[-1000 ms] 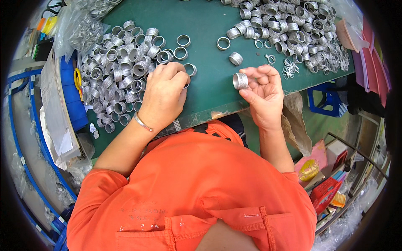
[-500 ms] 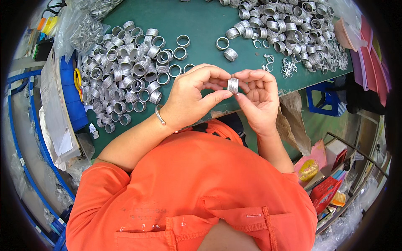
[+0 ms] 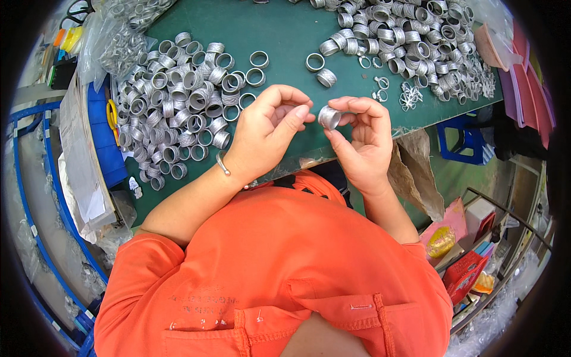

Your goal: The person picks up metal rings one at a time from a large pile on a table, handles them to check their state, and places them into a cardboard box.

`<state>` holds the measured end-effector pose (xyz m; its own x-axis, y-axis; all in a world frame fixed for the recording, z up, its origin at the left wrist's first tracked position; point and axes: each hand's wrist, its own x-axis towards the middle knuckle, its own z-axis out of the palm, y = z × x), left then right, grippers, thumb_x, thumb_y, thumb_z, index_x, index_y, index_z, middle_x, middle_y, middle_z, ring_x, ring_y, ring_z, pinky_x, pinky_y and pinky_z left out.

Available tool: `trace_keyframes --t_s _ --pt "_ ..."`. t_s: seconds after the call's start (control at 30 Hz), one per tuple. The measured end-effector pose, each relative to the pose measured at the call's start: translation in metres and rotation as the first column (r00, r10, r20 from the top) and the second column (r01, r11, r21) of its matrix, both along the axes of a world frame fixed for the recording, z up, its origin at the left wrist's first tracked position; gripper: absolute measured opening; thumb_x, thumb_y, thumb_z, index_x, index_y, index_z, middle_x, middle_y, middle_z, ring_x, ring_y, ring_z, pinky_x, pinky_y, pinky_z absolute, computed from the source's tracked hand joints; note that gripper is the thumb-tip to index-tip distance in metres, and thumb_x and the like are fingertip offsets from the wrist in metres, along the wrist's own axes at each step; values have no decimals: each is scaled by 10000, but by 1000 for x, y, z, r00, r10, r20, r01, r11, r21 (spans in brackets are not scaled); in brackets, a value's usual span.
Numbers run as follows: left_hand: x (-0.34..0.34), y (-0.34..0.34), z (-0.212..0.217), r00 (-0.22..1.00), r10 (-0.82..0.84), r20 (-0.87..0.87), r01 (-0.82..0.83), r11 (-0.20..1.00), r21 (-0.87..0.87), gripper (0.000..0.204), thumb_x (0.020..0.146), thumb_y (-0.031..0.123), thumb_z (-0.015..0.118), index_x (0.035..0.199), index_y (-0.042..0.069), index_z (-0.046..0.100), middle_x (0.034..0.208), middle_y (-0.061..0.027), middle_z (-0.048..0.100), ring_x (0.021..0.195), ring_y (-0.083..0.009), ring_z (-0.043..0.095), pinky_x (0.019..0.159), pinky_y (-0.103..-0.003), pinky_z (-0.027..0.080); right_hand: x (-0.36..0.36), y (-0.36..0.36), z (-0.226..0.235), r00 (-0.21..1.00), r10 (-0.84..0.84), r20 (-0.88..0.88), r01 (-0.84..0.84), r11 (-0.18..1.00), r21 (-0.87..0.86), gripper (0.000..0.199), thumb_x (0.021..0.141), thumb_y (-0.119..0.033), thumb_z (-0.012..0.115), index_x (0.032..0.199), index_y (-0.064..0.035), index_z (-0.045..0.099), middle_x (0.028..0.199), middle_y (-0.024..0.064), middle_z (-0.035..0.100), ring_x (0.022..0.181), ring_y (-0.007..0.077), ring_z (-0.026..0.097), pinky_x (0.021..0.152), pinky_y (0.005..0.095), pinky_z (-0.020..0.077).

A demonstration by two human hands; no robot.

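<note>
A silver, wide-band ring with a textured outer face (image 3: 329, 117) is pinched between the thumb and fingers of my right hand (image 3: 364, 140), tilted so its opening partly shows. My left hand (image 3: 270, 131) is just left of it, apart from the ring, with loosely curled fingers and the thumb near the fingertips; I see nothing in it. Beyond my left hand lies a big pile of similar silver rings (image 3: 178, 98) on the green tabletop (image 3: 279, 47). Two loose rings (image 3: 315, 62) lie on the table beyond my right hand.
A second heap of silver rings (image 3: 410, 35) covers the far right, with small shiny metal parts (image 3: 410, 95) at its near edge. Plastic bags of parts (image 3: 122, 50) and a blue bin (image 3: 104, 125) stand at left. Brown paper (image 3: 413, 172) hangs by the table edge; a blue stool (image 3: 461, 141) is below.
My left hand has let go of the ring and drawn slightly left. The ring stays in my right hand, now turned and tilted so its opening shows more.
</note>
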<state>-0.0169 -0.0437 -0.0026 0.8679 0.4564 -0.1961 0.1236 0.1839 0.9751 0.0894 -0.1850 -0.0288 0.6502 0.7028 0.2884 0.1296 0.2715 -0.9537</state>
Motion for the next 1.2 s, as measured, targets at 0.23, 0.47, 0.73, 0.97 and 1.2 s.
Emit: trace_keyframes --t_s 0.23,0.47,0.73,0.97,1.2 --pt "1 -4 7 999 -49 -17 46 990 -131 205 874 70 633 1036 -32 558 945 -86 624 813 -112 614 710 -233 522 -6 2 0 1000 -16 -8 16 1000 3 551 727 80 688 1190 -11 403 1082 117 577 943 139 557 766 249 436" --pt "-3 2 8 999 -33 -43 28 994 -104 177 862 92 654 960 -35 581 888 -76 642 763 -109 631 674 -231 534 -8 3 -1 1000 19 2 -19 998 -60 522 734 50 713 1173 -4 436 1083 109 588 936 139 572 767 250 455" --pt "-5 10 11 994 -26 -110 2 977 -213 130 878 96 631 917 -17 579 857 -85 643 720 -148 653 632 -242 540 3 9 11 997 81 8 -79 989 -123 283 764 -16 711 1025 5 604 1001 85 621 872 145 595 714 256 492" --pt "-3 16 7 990 14 -138 -27 995 -94 125 895 107 600 914 -14 577 836 -77 631 718 -144 649 611 -236 526 40 -84 -6 870 -489 58 477 807 -347 204 799 49 666 985 -15 613 883 17 627 740 58 577 678 183 482" --pt "26 -3 -12 987 -95 -130 118 976 183 84 872 41 602 932 -9 571 873 -38 606 756 -97 625 640 -210 504 38 -154 -79 614 -766 188 771 531 -352 196 895 -93 601 1058 -13 527 944 12 507 856 88 476 777 221 418"
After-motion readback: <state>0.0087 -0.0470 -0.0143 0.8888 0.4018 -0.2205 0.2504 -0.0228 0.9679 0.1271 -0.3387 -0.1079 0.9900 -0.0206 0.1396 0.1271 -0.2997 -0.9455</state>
